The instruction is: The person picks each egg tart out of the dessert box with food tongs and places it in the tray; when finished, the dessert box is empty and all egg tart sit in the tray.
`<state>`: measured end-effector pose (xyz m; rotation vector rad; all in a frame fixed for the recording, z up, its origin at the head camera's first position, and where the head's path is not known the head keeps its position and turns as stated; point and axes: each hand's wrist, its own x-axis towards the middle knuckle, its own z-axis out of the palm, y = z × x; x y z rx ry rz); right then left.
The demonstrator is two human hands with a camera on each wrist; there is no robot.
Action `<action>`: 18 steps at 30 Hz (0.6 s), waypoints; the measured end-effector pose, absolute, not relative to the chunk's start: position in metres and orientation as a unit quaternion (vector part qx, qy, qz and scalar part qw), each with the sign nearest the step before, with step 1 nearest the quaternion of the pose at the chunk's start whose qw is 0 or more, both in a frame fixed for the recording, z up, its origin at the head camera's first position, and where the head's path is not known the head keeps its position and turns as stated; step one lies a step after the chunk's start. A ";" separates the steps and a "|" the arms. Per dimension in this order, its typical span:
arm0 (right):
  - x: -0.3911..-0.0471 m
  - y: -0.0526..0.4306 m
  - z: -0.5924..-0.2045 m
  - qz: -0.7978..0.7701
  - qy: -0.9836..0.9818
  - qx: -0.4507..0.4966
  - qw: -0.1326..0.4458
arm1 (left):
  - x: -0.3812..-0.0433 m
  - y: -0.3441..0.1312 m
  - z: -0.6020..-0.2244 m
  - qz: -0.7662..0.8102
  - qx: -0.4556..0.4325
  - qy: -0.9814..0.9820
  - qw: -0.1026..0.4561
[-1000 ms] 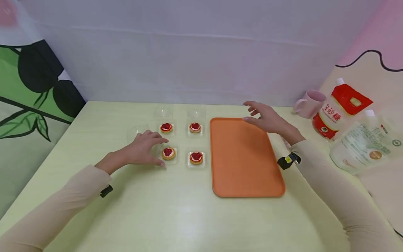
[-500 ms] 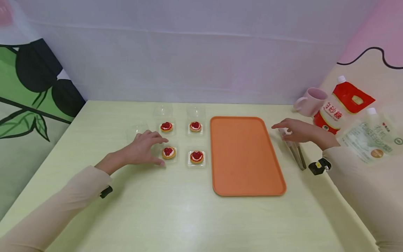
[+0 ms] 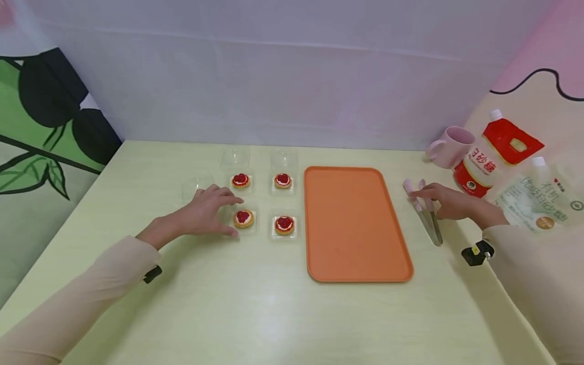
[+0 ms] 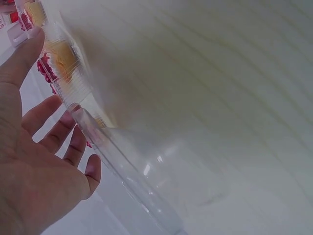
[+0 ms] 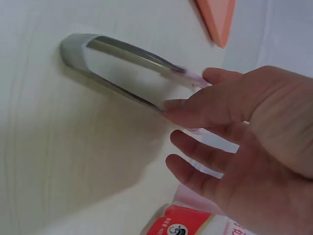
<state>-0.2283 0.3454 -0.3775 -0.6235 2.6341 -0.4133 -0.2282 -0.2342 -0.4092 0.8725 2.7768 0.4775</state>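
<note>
My left hand spreads thumb and fingers around the left side of a clear plastic box holding a small tart with a red topping. In the left wrist view the hand has loosely bent fingers by the open lid; whether they touch it I cannot tell. At the right, my right hand holds pink-handled metal tongs between thumb and index finger. The tongs lie on the table beside the orange tray. In the right wrist view, the hand has its remaining fingers off the tongs.
More boxed tarts stand nearby: one at back left, one at back right, one at front right. Behind the right hand are a pink mug, a red-and-white bag and a pale pouch.
My right hand has moved from above the tray's far right corner, right and nearer, to the tongs, and its fingers have come around the handles. The left hand has stayed put.
</note>
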 end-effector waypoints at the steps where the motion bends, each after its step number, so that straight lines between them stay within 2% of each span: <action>1: -0.228 0.346 -0.380 -0.149 0.943 -0.220 0.202 | -0.228 -0.234 -0.409 0.161 0.296 0.937 0.095; 10: -0.231 0.358 -0.386 -0.178 0.940 -0.180 0.227 | -0.229 -0.232 -0.409 0.160 0.298 0.937 0.088; 18: -0.234 0.362 -0.392 -0.158 0.949 -0.174 0.210 | -0.227 -0.233 -0.408 0.164 0.294 0.937 0.094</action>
